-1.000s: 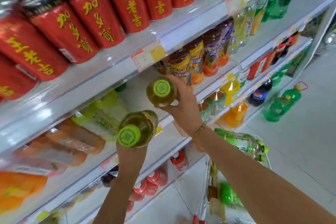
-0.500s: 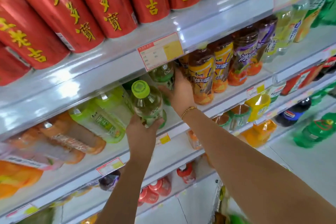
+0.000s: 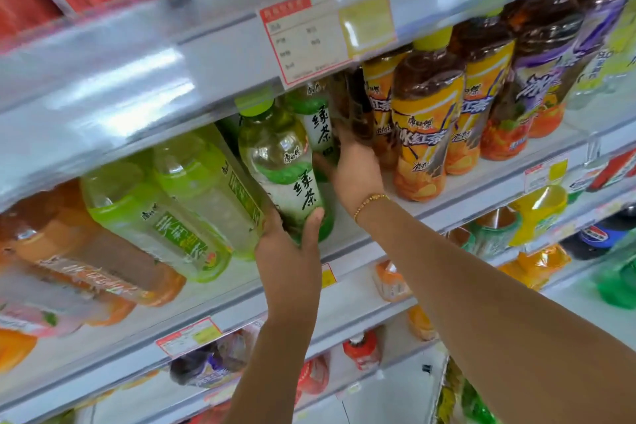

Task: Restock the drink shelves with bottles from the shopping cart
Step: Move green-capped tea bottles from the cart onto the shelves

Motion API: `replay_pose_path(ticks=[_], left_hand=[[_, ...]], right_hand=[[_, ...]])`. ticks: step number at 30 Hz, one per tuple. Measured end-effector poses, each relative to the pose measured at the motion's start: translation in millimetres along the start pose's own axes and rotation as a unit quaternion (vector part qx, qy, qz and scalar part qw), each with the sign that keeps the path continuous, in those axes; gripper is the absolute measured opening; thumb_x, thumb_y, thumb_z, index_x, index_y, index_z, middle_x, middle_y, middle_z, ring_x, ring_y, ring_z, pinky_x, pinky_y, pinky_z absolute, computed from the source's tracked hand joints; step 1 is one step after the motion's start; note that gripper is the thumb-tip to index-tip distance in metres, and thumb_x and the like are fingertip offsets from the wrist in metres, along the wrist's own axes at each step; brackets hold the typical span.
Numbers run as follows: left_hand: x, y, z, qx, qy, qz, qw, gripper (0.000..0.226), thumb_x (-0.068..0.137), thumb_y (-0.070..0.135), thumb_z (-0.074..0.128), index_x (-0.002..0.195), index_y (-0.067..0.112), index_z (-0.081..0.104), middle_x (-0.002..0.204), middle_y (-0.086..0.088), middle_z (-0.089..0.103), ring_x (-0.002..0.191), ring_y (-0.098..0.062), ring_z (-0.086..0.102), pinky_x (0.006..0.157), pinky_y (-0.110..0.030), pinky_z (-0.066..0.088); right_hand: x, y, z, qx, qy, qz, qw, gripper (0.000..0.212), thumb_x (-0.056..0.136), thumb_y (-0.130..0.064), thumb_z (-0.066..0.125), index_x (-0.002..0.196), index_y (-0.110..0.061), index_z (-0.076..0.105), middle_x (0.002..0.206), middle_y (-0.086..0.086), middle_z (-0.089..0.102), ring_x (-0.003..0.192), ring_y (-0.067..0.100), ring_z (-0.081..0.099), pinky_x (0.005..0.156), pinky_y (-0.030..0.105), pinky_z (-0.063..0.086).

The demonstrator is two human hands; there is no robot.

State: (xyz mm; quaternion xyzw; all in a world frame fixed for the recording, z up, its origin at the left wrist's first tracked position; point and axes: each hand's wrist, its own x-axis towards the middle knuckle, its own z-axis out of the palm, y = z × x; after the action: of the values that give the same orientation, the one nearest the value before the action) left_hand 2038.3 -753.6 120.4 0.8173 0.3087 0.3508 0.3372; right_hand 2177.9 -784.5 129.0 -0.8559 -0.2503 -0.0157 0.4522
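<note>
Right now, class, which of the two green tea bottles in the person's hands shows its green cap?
The one in the left hand: green tea bottle, its cap visible. The right hand's bottle has its top hidden behind the price tag.

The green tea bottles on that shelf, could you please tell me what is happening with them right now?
A person is stocking green tea. The left hand grips the base of one green tea bottle, tilted at the shelf edge beside lighter green bottles. The right hand reaches deeper, against a second green tea bottle standing beside the iced black tea bottles. Neither bottle is released yet.
</note>
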Motion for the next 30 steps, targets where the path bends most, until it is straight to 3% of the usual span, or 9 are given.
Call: replay_pose_path(ticks=[5,10,13,16,19,23,25,28,30], left_hand=[[-2.4,-4.8,-8.1,0.016,0.008,0.003,1.000,0.026,0.086,0.029,0.065,0.080,0.009,0.050,0.060,0.011,0.045,0.052,-0.001,0.042,0.048,-0.008,0.033],[-9.5,-8.9,-12.3,-0.013,-0.009,-0.003,1.000,0.022,0.085,0.029,0.064,0.092,0.009,0.057,0.071,0.008,0.060,0.064,0.010,0.054,0.053,-0.004,0.037],[-8.6,-11.5,-12.2,-0.026,-0.010,-0.003,1.000,0.024,0.084,0.030,0.066,0.096,0.010,0.059,0.078,0.008,0.064,0.071,0.010,0.057,0.054,-0.004,0.038],[-8.8,-12.9,-11.4,-0.024,-0.002,-0.002,1.000,0.026,0.083,0.029,0.067,0.095,0.007,0.059,0.075,0.006,0.062,0.067,0.010,0.055,0.054,-0.003,0.037],[-9.2,-10.6,-10.0,-0.022,0.007,-0.008,1.000,0.027,0.082,0.031,0.067,0.097,0.009,0.060,0.077,0.003,0.064,0.067,0.007,0.056,0.054,-0.002,0.036],[-2.6,-4.1,-2.8,-0.032,0.018,-0.034,0.999,0.029,0.083,0.031,0.068,0.096,0.007,0.059,0.076,0.004,0.059,0.065,-0.006,0.051,0.054,-0.002,0.035],[7.5,-1.3,6.0,-0.033,0.018,-0.043,0.998,0.034,0.082,0.031,0.069,0.097,0.003,0.059,0.075,0.003,0.054,0.061,-0.009,0.043,0.052,-0.005,0.033],[24.9,-0.9,16.3,-0.005,-0.004,-0.031,0.999,0.035,0.078,0.023,0.074,0.101,0.001,0.059,0.076,0.000,0.057,0.061,-0.014,0.050,0.051,-0.013,0.031],[31.6,-5.0,20.4,0.036,-0.049,-0.003,0.998,0.041,0.077,0.013,0.073,0.113,0.002,0.058,0.087,-0.007,0.065,0.074,-0.023,0.059,0.059,-0.017,0.037]], right_hand=[[54.5,-0.1,30.2,0.025,-0.036,0.032,0.999,0.064,0.081,-0.037,0.067,0.136,-0.020,0.038,0.120,0.014,0.059,0.109,0.031,0.057,0.089,0.037,0.050],[85.7,-6.2,52.0,0.114,-0.039,0.070,0.990,0.064,0.073,-0.033,0.075,0.127,-0.009,0.049,0.122,0.015,0.058,0.112,0.031,0.053,0.092,0.040,0.047],[100.0,-11.0,55.6,0.173,-0.087,0.108,0.975,0.049,0.081,-0.027,0.069,0.124,-0.007,0.055,0.121,0.015,0.060,0.111,0.031,0.057,0.095,0.043,0.048],[101.1,-16.8,51.5,0.278,-0.158,0.139,0.937,0.036,0.093,-0.013,0.053,0.126,0.002,0.052,0.121,0.019,0.059,0.112,0.033,0.058,0.091,0.037,0.050],[85.4,-25.0,38.9,0.417,-0.171,0.190,0.872,0.036,0.095,-0.008,0.049,0.129,0.004,0.049,0.105,0.016,0.054,0.088,0.026,0.057,0.068,0.028,0.048],[41.8,-17.5,11.8,0.295,-0.119,0.133,0.939,0.030,0.095,-0.019,0.048,0.110,0.003,0.062,0.095,0.018,0.062,0.083,0.025,0.058,0.089,0.047,0.049],[0.7,-13.5,-7.3,0.282,-0.068,0.097,0.952,0.037,0.093,-0.037,0.046,0.097,-0.006,0.066,0.089,0.011,0.068,0.086,0.027,0.064,0.089,0.052,0.050],[-45.1,-15.9,-31.6,0.213,-0.054,0.046,0.975,0.041,0.088,-0.053,0.051,0.092,-0.015,0.066,0.086,0.000,0.070,0.086,0.016,0.065,0.085,0.040,0.051],[-52.4,-16.0,-31.8,0.077,-0.061,-0.001,0.995,0.041,0.084,-0.048,0.060,0.109,-0.015,0.062,0.098,0.001,0.068,0.093,0.017,0.061,0.082,0.031,0.048]])
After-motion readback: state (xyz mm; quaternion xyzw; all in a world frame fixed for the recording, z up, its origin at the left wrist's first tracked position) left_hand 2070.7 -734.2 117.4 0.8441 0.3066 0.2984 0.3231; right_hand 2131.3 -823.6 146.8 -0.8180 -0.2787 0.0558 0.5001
